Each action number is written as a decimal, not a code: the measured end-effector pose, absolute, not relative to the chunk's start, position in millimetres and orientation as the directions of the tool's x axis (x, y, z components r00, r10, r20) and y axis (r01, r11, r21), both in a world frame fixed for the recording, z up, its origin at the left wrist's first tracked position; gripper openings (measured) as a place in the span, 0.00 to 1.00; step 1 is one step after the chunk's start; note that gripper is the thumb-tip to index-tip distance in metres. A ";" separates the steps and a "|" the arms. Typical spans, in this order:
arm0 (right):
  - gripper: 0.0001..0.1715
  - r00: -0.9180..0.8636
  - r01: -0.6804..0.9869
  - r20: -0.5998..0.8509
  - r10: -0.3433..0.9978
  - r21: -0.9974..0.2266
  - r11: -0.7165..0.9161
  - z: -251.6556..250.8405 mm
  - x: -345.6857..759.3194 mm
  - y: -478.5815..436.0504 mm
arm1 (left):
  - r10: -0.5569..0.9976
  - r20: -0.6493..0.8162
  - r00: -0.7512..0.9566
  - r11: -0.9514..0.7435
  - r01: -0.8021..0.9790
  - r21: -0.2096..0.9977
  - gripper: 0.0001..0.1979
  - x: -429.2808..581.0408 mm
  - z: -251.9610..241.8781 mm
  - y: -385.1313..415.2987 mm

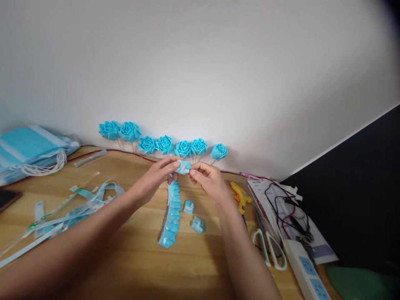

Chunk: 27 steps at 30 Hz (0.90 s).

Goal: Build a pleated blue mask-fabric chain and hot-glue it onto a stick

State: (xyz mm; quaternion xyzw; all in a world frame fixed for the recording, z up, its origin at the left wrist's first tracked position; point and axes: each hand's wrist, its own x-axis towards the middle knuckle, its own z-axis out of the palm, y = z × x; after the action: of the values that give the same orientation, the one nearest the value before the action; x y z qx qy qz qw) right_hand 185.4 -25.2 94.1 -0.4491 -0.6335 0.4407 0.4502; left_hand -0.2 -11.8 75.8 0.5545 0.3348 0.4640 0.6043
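Note:
A small folded blue piece (183, 166) with a white strip on it is held up over the table between my two hands. My left hand (162, 171) pinches its left end, thumb across the front. At its right edge, the fingers of my right hand (204, 175) are closed on the same piece. Below my hands lies a curved row of folded blue pieces (171, 216), its far end partly hidden by my left hand. Two loose folded pieces (188, 206) lie to the right of the row, the nearer one (198, 224) turned at an angle.
Several blue flowers (183, 148) on pale stems lean along the wall. Blue cut strips (84, 208) and a stack of blue sheets (28, 150) lie left. On the right are a yellow glue gun (240, 197), scissors (270, 248), black cables (290, 212) and a power strip (308, 271).

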 end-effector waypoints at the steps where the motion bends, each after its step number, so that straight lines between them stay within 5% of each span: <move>1: 0.09 -0.189 0.172 0.171 0.967 -0.964 0.204 93.3 185.3 -24.8 | 0.915 0.112 0.389 -0.023 -0.228 0.974 0.20 -0.3 73.1 -10.6; 20: 0.11 -0.234 0.316 0.196 0.952 -0.911 0.265 85.6 181.6 -26.7 | 0.935 0.113 0.337 -0.088 -0.088 0.992 0.12 6.0 74.2 -14.2; 27: 0.10 -0.288 0.204 0.145 0.947 -0.957 0.209 85.2 183.1 -23.7 | 0.928 0.086 0.362 -0.055 -0.096 0.994 0.13 2.7 72.4 -13.6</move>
State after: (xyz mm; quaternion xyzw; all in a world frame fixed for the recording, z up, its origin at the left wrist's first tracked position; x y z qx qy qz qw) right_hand 183.1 -23.7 85.2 -0.4350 -0.6613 0.4544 0.4086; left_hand 2.7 -13.6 72.4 0.5805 0.3582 0.4365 0.5867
